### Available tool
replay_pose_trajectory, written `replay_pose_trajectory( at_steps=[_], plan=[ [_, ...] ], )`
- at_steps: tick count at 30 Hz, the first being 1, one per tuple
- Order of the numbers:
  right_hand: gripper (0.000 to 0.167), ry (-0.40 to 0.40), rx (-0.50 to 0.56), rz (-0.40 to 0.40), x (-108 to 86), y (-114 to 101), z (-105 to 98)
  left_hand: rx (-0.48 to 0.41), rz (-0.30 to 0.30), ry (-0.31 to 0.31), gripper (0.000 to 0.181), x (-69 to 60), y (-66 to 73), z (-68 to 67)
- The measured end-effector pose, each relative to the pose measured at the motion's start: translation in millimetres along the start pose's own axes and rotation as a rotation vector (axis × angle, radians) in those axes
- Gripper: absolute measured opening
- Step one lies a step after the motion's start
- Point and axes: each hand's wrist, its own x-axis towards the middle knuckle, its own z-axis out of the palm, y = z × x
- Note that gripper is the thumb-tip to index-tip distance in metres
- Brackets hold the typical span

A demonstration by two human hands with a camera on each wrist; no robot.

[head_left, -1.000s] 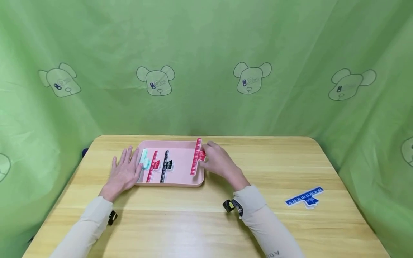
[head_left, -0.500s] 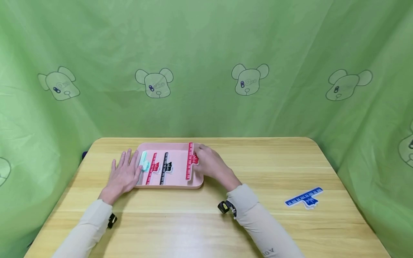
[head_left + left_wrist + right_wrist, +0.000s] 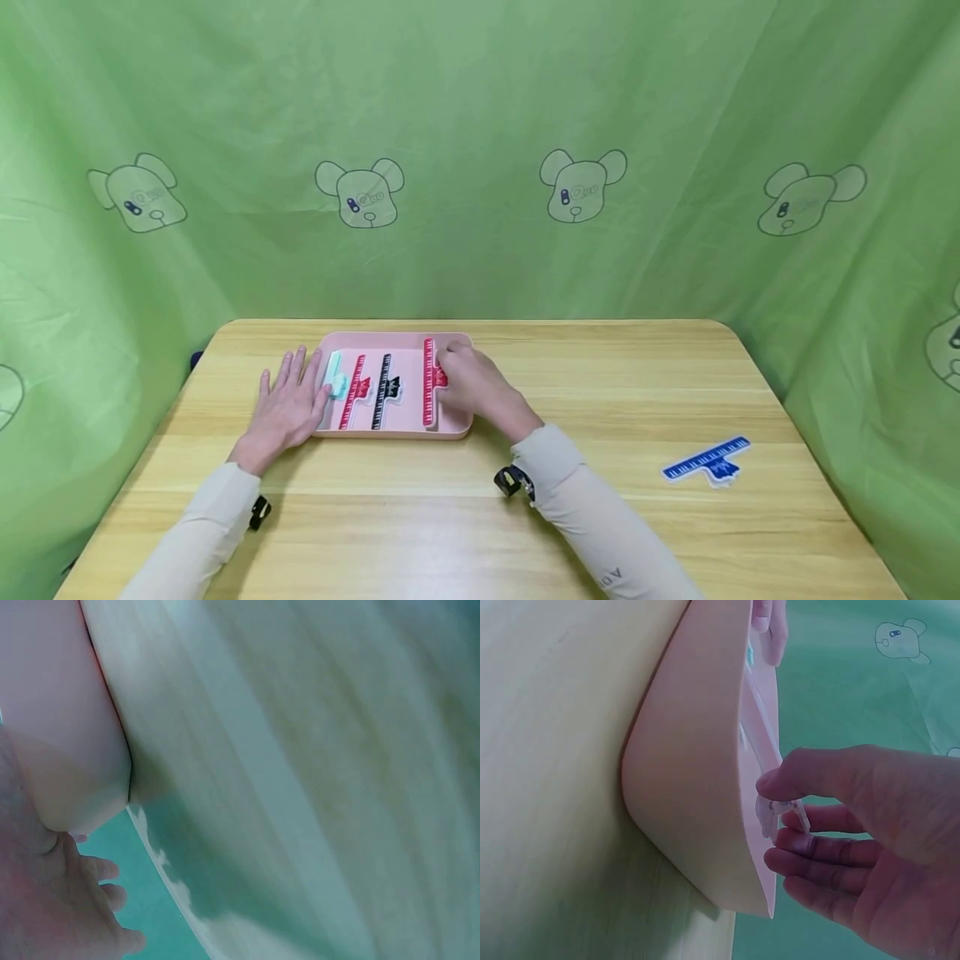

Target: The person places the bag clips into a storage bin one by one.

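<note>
My right hand [image 3: 480,383] pinches a red piano-key page clip [image 3: 429,383] over the right part of a pink tray [image 3: 411,367]. In the right wrist view, thumb and fingers close on the clip's pale handle [image 3: 767,814], just inside the tray wall [image 3: 690,750]. Flat against the tray's left side rests my left hand [image 3: 288,408], fingers spread, with the thumb over the rim. Inside the tray lie a mint clip [image 3: 335,379], another red clip [image 3: 352,396] and a black clip [image 3: 382,392], side by side. The left wrist view catches the left hand [image 3: 52,900] beside the tray.
A blue piano-key clip [image 3: 705,458] lies on the wooden table [image 3: 420,542], well to the right of the tray. Green curtain [image 3: 472,250] with bear outlines hangs behind the table and along both sides.
My right hand has carried the held red clip leftward and down, from above the tray's right rim to inside it, nearer the black clip. The left hand stays put.
</note>
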Motion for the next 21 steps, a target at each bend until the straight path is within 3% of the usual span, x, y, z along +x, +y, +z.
replay_pose_trajectory(
  at_steps=[8,21],
  plan=[
    [0.031,-0.045,0.016,0.011,2.2,-3,6,0.001,-0.002,0.001,0.067,-0.1,-0.7,1.0],
    [0.03,-0.076,-0.009,0.016,6.4,-3,18,-0.009,-0.001,0.004,0.067,-0.6,1.0,-0.3]
  ],
)
